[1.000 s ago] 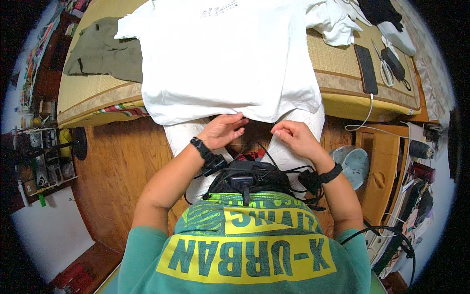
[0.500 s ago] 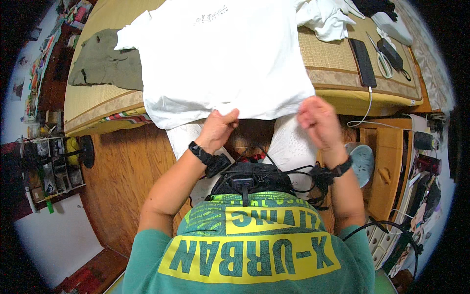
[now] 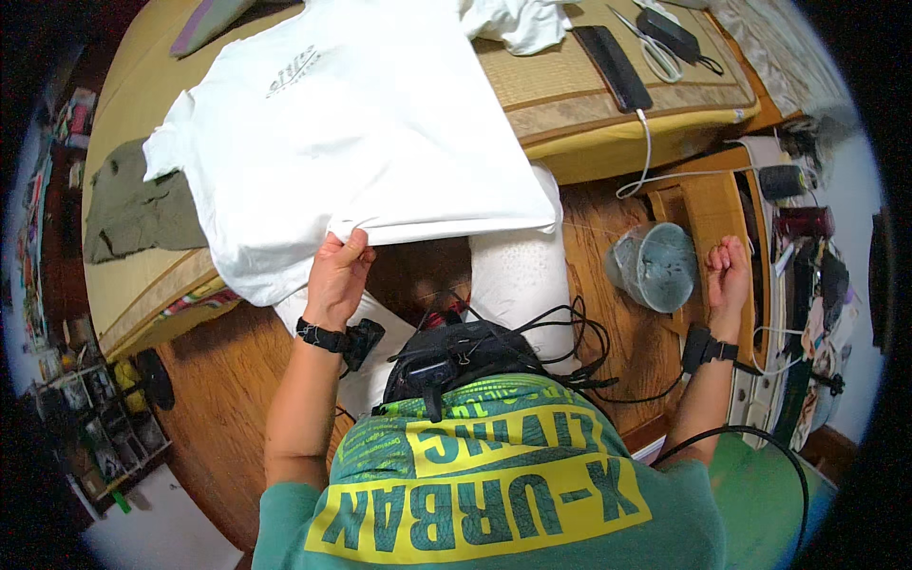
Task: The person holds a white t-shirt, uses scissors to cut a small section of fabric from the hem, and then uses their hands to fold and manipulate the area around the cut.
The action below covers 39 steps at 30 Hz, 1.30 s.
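Observation:
A white T-shirt (image 3: 351,123) with a small dark print lies spread over the bed edge, its hem hanging above my knees. My left hand (image 3: 340,271) pinches the hem between thumb and fingers. Far to the right of the shirt, my right hand (image 3: 728,271) is raised with its fingers curled together, beside an open wooden drawer (image 3: 717,214). Whatever its fingertips hold is too small to make out. A faint thin line, like thread, runs from the shirt's right hem corner toward that hand.
A bin (image 3: 665,271) with a pale liner stands on the wooden floor at right. On the mat-covered bed lie a phone (image 3: 613,68) on a white cable, scissors (image 3: 655,52), a black case (image 3: 668,34) and an olive cloth (image 3: 138,204). Black cables loop at my waist.
My right hand has swung away from the shirt's hem corner, out to the right past the bin. My left hand still pinches the hem. The view has shifted right.

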Each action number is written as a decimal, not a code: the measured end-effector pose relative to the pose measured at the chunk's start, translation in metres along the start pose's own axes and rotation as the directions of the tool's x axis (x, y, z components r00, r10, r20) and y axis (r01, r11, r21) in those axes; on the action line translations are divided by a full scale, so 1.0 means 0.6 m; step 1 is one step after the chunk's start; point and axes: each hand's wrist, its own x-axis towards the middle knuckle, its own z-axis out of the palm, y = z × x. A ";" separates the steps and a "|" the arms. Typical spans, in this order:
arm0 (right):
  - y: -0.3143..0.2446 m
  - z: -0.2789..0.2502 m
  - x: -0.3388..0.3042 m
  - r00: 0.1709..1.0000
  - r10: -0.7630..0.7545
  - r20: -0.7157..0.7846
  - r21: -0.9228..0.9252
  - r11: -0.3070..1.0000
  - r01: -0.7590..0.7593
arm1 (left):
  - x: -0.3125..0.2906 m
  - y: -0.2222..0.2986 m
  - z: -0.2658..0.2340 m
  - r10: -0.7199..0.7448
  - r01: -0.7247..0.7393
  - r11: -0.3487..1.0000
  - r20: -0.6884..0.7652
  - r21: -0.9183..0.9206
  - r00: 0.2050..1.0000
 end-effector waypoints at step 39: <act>0.117 0.504 -0.148 0.535 0.199 0.821 -0.132 0.978 -0.161 | 0.041 -0.053 0.146 0.359 -0.584 0.313 0.476 0.749 0.803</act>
